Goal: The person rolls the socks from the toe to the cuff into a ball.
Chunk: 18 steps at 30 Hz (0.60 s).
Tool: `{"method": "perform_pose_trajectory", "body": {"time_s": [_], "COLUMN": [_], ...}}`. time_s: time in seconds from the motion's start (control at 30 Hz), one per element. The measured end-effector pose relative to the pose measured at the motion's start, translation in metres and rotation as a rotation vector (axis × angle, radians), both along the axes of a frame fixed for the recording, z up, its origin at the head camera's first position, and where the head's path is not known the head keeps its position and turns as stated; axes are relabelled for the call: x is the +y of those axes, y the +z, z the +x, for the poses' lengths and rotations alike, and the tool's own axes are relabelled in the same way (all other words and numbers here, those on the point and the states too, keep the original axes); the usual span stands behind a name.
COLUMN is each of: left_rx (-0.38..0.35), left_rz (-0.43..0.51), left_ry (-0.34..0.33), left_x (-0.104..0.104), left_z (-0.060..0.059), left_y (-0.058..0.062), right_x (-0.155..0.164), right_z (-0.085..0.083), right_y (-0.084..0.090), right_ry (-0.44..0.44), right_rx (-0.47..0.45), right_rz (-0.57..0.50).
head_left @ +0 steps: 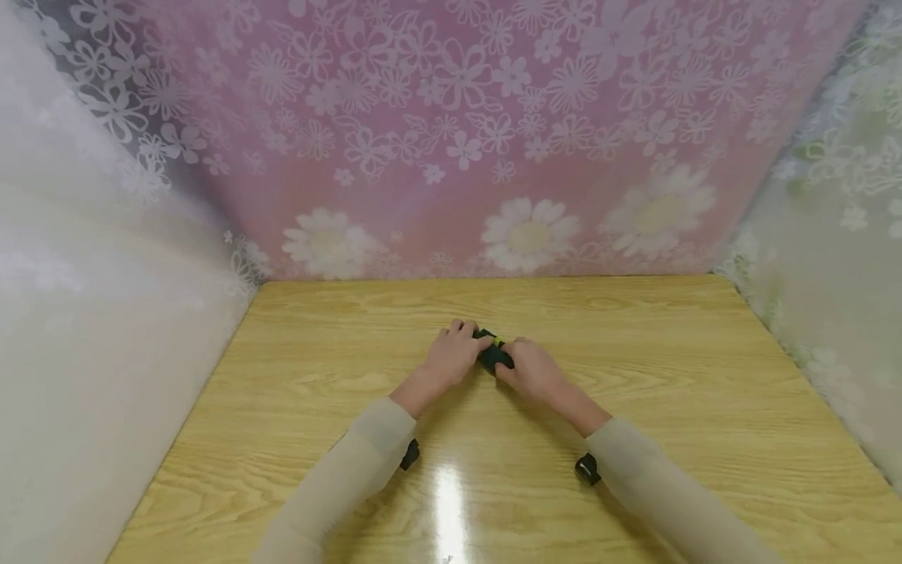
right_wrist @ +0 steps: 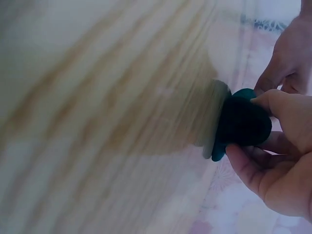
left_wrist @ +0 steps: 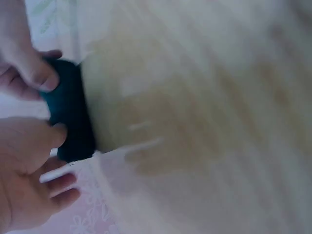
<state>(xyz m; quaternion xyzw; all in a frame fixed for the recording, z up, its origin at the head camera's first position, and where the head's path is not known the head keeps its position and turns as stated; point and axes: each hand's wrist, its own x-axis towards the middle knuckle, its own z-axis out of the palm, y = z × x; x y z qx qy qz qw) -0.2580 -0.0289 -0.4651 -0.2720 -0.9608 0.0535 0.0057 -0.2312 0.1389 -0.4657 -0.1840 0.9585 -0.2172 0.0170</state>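
Small dark teal object (head_left: 492, 354) with a yellow-green spot on top, mid-table, a bit toward the far side, held between both my hands just over the wood. My left hand (head_left: 451, 356) has fingers curled over its left end; in the left wrist view my thumb (left_wrist: 41, 73) presses the dark body (left_wrist: 68, 109). My right hand (head_left: 532, 370) pinches the right end, thumb on top and fingers curled under, seen clearly in the right wrist view (right_wrist: 243, 122). Both grips closed on it, nearly no gap left. What the object actually is I can't tell; wrist views are blurred.

Risk, my read: both holds are fingertip pinches on a small smooth thing, so if I pull or twist unevenly it could pop out and skid across the glossy wooden table (head_left: 634, 376). Hands crowd each other, so regripping is tight.

Room: bare wood open to left, right and near of my hands. Floral pink backdrop (head_left: 458, 141) closes the far edge, pale side panels (head_left: 92, 313) close left and right edges. Near edge is open, so a drop could roll off toward me.
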Motion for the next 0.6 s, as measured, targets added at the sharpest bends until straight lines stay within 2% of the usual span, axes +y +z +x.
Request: {"method": "perform_pose_trajectory", "body": {"time_s": [0.1, 0.17, 0.23, 0.37, 0.47, 0.57, 0.6], "left_rx": [0.042, 0.012, -0.064, -0.301, -0.448, -0.546, -0.572], "left_rz": [0.078, 0.19, 0.339, 0.692, 0.929, 1.101, 1.148], "left_ry": [0.075, 0.131, 0.196, 0.352, 0.478, 0.576, 0.589], "left_x": [0.002, 0.004, 0.006, 0.009, 0.013, 0.018, 0.02], "left_z": [0.002, 0.002, 0.004, 0.008, 0.012, 0.014, 0.015], "left_y": [0.0, 0.001, 0.002, 0.002, 0.001, 0.001, 0.001], "right_x": [0.002, 0.005, 0.007, 0.008, 0.01, 0.013, 0.014], "right_z": [-0.003, -0.005, -0.006, -0.006, -0.006, -0.007, -0.007], "right_y": [-0.001, -0.001, -0.001, -0.003, -0.005, -0.007, -0.007], "right_ry": [-0.013, -0.02, -0.023, -0.006, 0.004, 0.008, 0.01], "right_rx": [-0.047, -0.063, -0.077, -0.092, -0.106, -0.123, -0.129], "right_rz": [-0.059, -0.087, -0.107, -0.15, -0.185, -0.237, -0.255]}}
